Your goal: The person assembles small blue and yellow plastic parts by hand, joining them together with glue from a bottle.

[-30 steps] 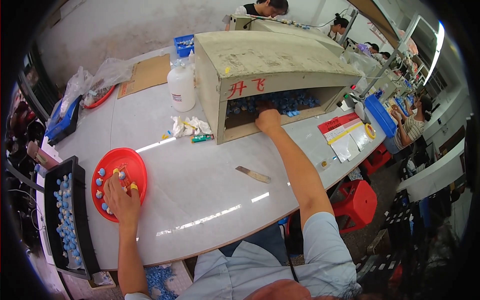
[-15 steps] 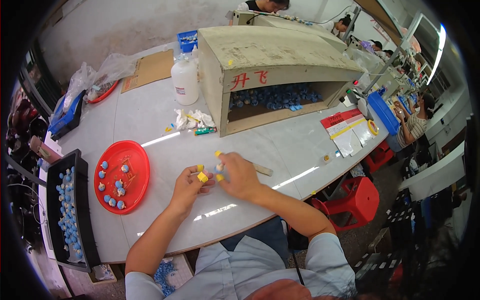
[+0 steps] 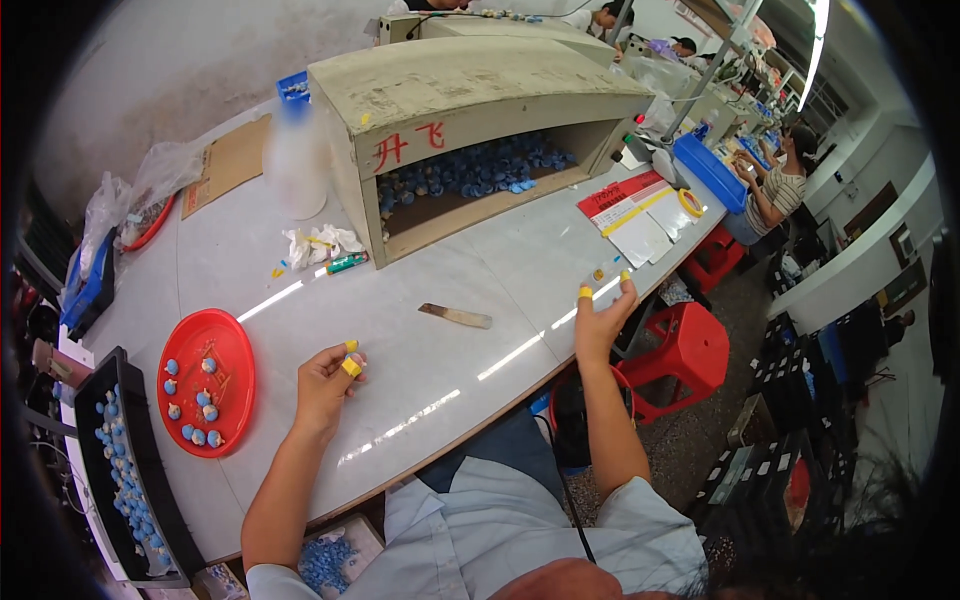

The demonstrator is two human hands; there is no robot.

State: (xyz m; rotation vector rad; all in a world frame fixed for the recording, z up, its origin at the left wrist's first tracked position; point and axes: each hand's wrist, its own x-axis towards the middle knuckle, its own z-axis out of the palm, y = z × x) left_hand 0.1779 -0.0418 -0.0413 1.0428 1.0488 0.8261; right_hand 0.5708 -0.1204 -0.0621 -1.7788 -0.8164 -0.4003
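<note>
My left hand (image 3: 322, 388) is raised over the grey table, thumb and finger pinched together, yellow tape wrapped on their tips. A small pale bit shows at the pinch, too small to name. To its left lies a round red tray (image 3: 232, 378) holding several small blue-and-pale ball-shaped pieces (image 3: 208, 366). My right hand (image 3: 603, 325) reaches out near the table's right edge, its taped thumb and forefinger apart with nothing seen between them. Just beyond those fingertips stands a tiny jar (image 3: 599, 273) with yellow on it. A flat knife-like tool (image 3: 455, 316) rests between my hands.
A beige box-like housing (image 3: 345, 150) stands at the back, blue pieces (image 3: 470, 170) inside. Left of it are a white bottle (image 3: 296, 180) and crumpled tissue (image 3: 318, 246). A black bin (image 3: 180, 530) of blue pieces sits far left. A red stool (image 3: 690, 350) is at right.
My right hand has left my left hand and swung right to the tiny jar. My left hand's fingers have drawn closer together. The whole view has shifted, with my head turned right.
</note>
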